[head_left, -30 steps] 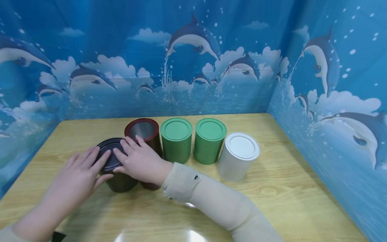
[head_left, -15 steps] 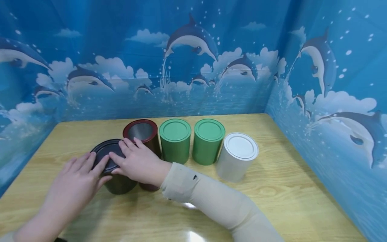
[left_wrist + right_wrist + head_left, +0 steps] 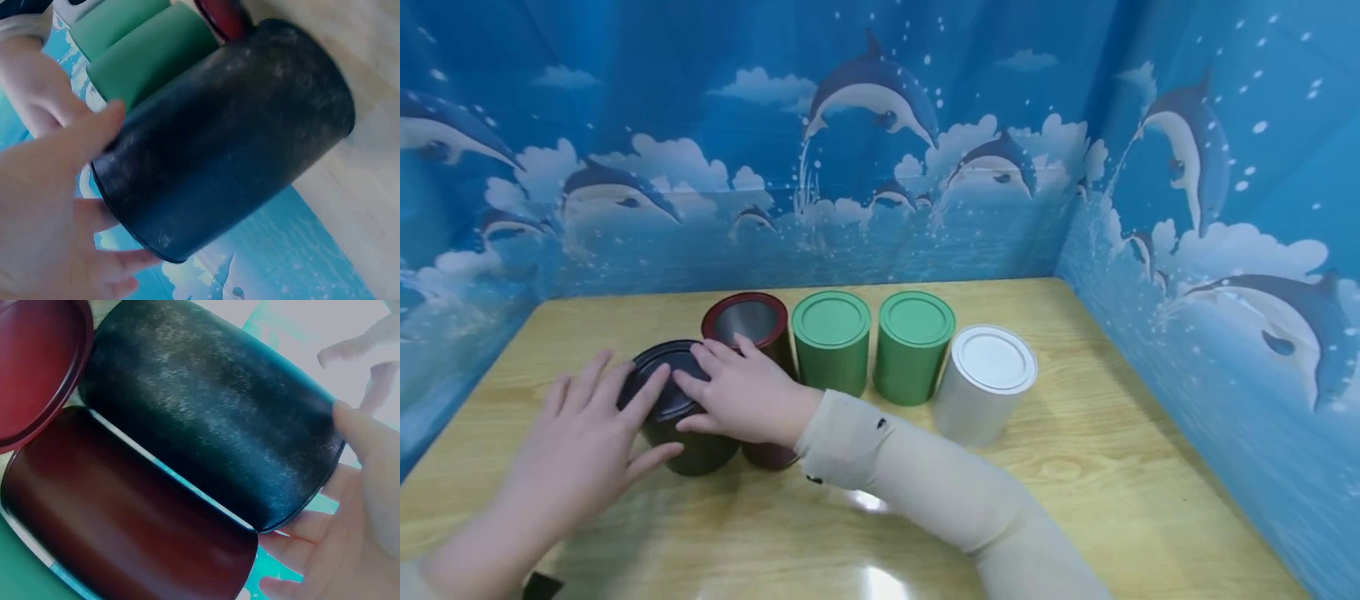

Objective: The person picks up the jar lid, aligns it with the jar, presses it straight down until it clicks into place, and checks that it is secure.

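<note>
A black can (image 3: 692,450) with a black lid (image 3: 679,360) stands upright at the table's left. My left hand (image 3: 580,442) is at the lid's left side, fingers spread and thumb held away from the can's wall. With straight fingers, my right hand (image 3: 752,396) touches the lid's right part; in the right wrist view its thumb lies at the rim. Close beside the black can is a dark red can (image 3: 747,321), its top showing a greyish inside, partly hidden by my right hand. A red lid (image 3: 37,362) appears at the cans' foot in the right wrist view.
Two green cans (image 3: 831,321) with green lids stand right of the dark red one. Farther right is a white can (image 3: 996,362) with a white lid. Blue dolphin-print curtains (image 3: 865,167) enclose the back and sides of the wooden table (image 3: 1112,467).
My left hand's fingers have spread and its thumb has come away from the can's front. The right hand stays on the lid. The whole view has shifted slightly.
</note>
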### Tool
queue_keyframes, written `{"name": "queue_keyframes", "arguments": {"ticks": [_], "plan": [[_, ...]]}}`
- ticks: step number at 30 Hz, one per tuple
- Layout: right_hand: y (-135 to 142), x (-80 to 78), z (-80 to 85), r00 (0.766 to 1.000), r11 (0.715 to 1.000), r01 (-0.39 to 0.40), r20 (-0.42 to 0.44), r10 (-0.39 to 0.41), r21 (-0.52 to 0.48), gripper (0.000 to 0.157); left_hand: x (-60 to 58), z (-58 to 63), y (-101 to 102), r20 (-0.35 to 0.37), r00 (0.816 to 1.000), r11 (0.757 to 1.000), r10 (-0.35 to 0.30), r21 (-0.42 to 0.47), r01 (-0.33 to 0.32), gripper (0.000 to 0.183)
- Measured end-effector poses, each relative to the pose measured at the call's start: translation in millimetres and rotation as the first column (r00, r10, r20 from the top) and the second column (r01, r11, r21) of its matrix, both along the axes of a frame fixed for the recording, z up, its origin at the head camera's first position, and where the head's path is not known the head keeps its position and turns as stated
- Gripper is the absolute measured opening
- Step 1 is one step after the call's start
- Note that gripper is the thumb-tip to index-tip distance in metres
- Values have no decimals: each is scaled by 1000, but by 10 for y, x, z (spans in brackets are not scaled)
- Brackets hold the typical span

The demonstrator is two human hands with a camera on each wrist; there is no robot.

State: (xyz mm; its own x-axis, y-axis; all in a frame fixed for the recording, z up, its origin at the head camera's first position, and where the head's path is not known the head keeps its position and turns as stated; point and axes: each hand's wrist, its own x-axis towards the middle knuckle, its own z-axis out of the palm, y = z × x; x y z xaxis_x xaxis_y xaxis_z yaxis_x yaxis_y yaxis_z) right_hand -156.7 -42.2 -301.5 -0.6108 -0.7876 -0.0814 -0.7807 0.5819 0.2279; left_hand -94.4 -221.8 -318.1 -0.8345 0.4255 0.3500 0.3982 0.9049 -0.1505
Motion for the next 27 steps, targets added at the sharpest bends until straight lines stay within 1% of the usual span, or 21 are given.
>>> {"name": "queue_keyframes", "arguments": {"ticks": [1,2,3,5,7,8,12,14,16,18,20,21,22,23,24,25,27], "plan": [[6,-6,-2,1000,1000,1,13,-1,-2,64,-31,12,-7,55,998,1000,9,-15,-8,100],[12,-10,-8,1000,1000,6,29,-5,-4,66,-68,23,-8,117,993,1000,15,-26,-12,101],[18,-13,-15,999,1000,6,37,-6,-8,67,-114,24,-11,176,984,999,17,-33,-11,102],[13,-10,-29,999,1000,14,44,-13,-11,66,-197,26,-18,284,958,999,24,-37,-14,102],[-7,-2,-35,999,1000,14,32,-13,-12,65,-256,15,-38,357,934,999,26,-29,-17,103],[-20,4,-34,1000,1000,11,22,-11,-12,64,-272,9,-52,367,930,999,25,-27,-17,102],[-55,12,-18,1000,1000,-5,-26,5,-5,61,-274,5,-95,316,949,999,2,-34,9,99],[-55,9,-16,999,1000,-8,-35,8,-5,61,-278,12,-96,300,954,999,-5,-45,20,97],[-56,3,-22,999,1000,-7,-39,7,-7,61,-280,12,-92,301,954,999,-7,-45,22,96],[-62,-3,-27,999,1000,-4,-36,4,-8,61,-265,5,-84,305,952,999,5,-42,9,95],[-66,-4,-32,1000,1000,2,-28,-3,-7,62,-224,-8,-71,266,964,999,0,-45,13,92],[-66,-4,-35,1000,1000,5,-24,-5,-7,62,-194,-16,-64,230,973,999,-12,-45,23,89],[-65,-4,-38,1000,1000,9,-18,-9,-9,62,-162,-26,-52,176,984,998,-38,-37,45,86],[-61,-4,-42,1000,1000,11,-14,-11,-7,62,-130,-35,-38,112,991,997,-68,-27,71,82],[-56,-2,-45,1000,1000,12,-13,-12,-7,61,-102,-41,-22,40,994,994,-105,-17,106,80],[-49,-1,-47,1000,1000,13,-15,-13,-7,61,-78,-44,-4,-30,989,990,-141,-3,141,81],[-34,-7,-52,1000,1000,9,-26,-9,-11,60,-48,-46,32,-133,970,978,-202,32,208,87]]}}
